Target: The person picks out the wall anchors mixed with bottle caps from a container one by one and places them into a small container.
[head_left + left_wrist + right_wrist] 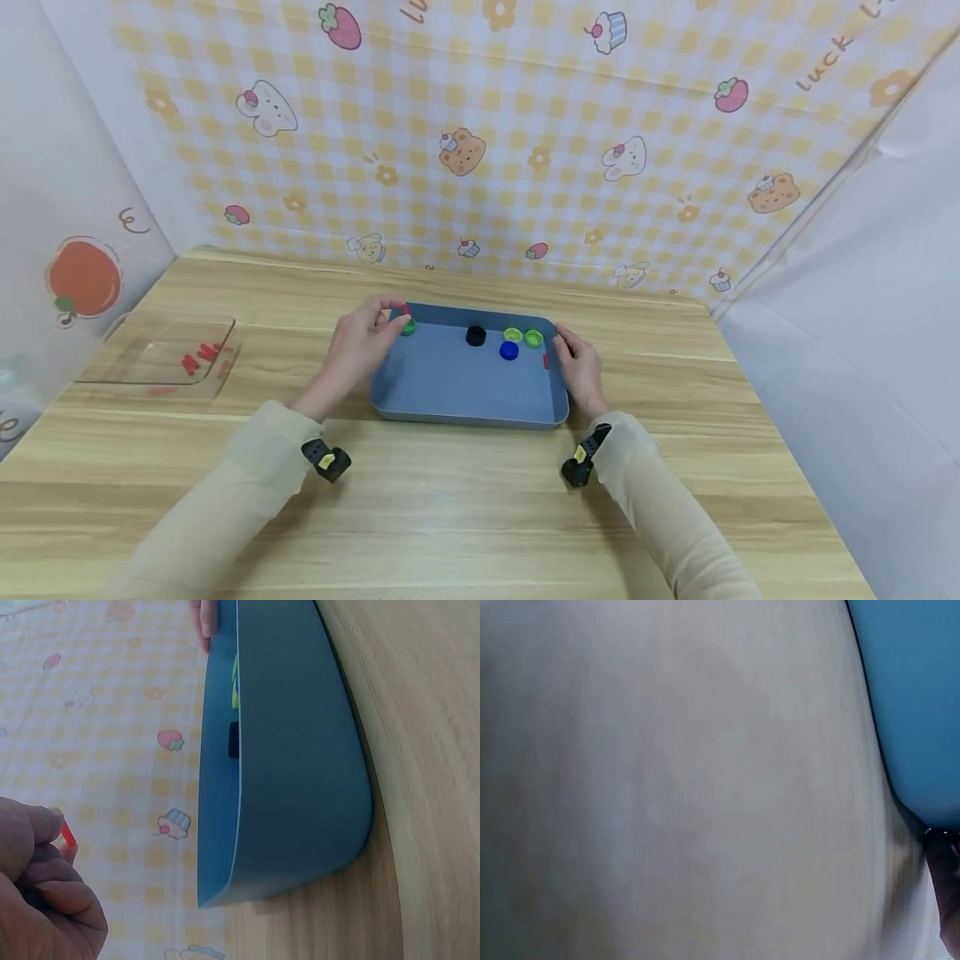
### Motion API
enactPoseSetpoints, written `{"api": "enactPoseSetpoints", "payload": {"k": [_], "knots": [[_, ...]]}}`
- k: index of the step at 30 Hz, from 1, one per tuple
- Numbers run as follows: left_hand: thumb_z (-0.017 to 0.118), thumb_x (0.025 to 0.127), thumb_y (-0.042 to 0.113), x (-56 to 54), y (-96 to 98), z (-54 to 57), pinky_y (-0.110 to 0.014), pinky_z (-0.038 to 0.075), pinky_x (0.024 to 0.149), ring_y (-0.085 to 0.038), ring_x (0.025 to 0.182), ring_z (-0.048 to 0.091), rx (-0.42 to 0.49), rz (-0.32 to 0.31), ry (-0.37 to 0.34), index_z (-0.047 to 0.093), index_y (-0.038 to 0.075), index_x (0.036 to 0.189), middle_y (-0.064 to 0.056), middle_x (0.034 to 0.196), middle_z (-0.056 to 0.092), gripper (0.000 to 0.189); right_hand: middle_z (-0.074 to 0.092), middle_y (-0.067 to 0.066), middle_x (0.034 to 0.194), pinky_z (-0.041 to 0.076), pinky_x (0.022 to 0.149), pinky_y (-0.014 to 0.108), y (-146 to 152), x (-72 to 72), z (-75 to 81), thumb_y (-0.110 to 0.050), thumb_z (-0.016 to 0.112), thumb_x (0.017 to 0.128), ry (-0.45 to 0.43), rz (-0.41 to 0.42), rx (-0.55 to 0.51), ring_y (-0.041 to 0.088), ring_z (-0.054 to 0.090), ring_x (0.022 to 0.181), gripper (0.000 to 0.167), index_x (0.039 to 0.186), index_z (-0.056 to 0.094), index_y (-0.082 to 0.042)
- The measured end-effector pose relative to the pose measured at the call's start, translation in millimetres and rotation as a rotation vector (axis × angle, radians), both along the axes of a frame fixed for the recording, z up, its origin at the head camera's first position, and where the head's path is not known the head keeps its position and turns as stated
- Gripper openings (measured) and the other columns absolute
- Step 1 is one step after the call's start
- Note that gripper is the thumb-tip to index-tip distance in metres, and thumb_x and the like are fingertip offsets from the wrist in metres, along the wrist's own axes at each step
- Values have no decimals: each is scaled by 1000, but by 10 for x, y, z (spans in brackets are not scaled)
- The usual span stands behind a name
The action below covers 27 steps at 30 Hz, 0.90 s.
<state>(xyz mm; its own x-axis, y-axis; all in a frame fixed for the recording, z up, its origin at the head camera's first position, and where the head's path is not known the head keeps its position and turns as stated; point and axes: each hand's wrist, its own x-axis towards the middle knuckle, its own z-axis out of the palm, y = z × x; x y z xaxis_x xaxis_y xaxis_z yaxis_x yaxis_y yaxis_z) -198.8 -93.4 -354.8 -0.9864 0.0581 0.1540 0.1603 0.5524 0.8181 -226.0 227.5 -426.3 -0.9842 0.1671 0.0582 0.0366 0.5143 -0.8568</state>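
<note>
In the head view my left hand [357, 346] pinches a small red strip [406, 309] between thumb and index finger. It hovers over the far left corner of a blue-grey tray [442, 383], close above a green bottle cap [408, 327]. The left wrist view shows the red strip [69, 834] poking out from the fingertips. My right hand [582, 371] grips the tray's right wall near its far corner, thumb at the rim. Inside the tray lie a black cap [476, 336], a blue cap [509, 351], a yellow-green cap [512, 334] and another green cap [534, 338].
Another red strip [546, 361] lies by the tray's right wall. Off to the left, a clear plastic box [234, 321] holds several red strips [201, 357]. Both stand on a wooden table [450, 508], backed by a checked cloth [525, 200].
</note>
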Motion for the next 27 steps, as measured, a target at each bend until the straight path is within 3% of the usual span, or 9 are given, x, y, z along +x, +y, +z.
{"api": "enactPoseSetpoints", "payload": {"k": [27], "knots": [[54,95,29,76,-486,53,-25,32,46,-12,53,39,-26,120,36,57,4,118,-2,66,43,34,51,14,137,38,104,38,-11,20,20,-18,47,99,15,1,31,26,46,129,38,134,51,-4]]}}
